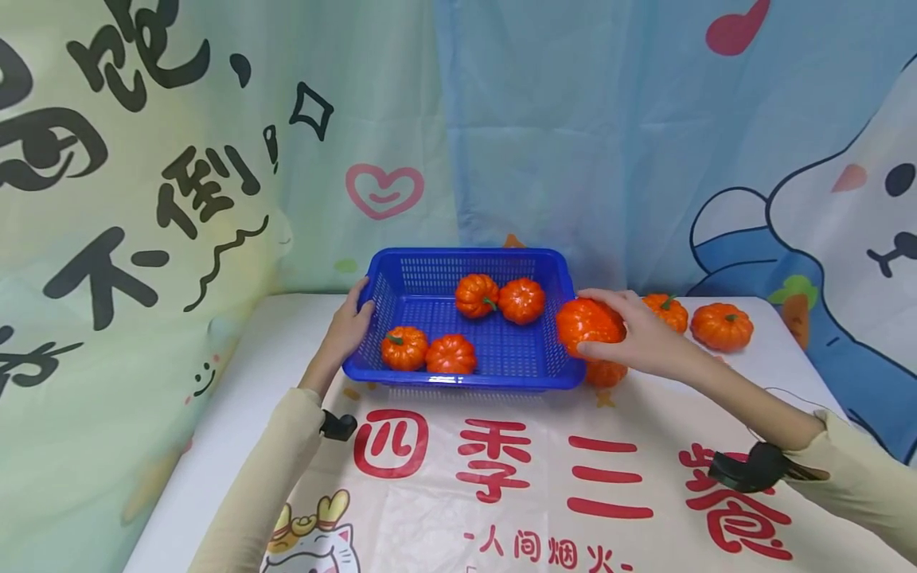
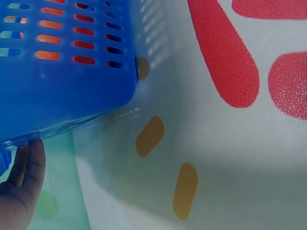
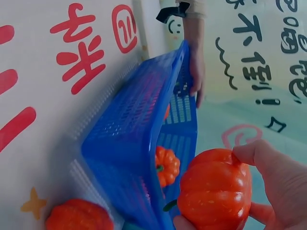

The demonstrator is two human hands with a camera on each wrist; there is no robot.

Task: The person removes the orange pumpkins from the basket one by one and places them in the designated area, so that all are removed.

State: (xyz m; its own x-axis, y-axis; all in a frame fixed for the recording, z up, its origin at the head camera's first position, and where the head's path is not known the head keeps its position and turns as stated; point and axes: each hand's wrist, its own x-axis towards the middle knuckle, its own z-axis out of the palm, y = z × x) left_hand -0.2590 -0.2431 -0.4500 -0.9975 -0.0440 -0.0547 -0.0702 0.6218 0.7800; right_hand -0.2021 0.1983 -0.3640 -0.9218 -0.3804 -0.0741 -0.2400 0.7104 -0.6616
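One orange pumpkin [image 1: 591, 325], clamped between thumb and fingers of the right hand [image 1: 648, 338], at the right rim of the blue basket [image 1: 516, 382]; four pumpkins [image 1: 476, 296] within. Left hand [image 1: 351, 320], gripping the left rim: best kept firm; lower the pumpkin gently.

The blue basket [image 1: 437, 313] blocks sideways passage; above its middle is free.

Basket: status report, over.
Left hand holds basket by its left rim. Right hand grips pumpkin at right rim. Four pumpkins inside. No visible obstruction.
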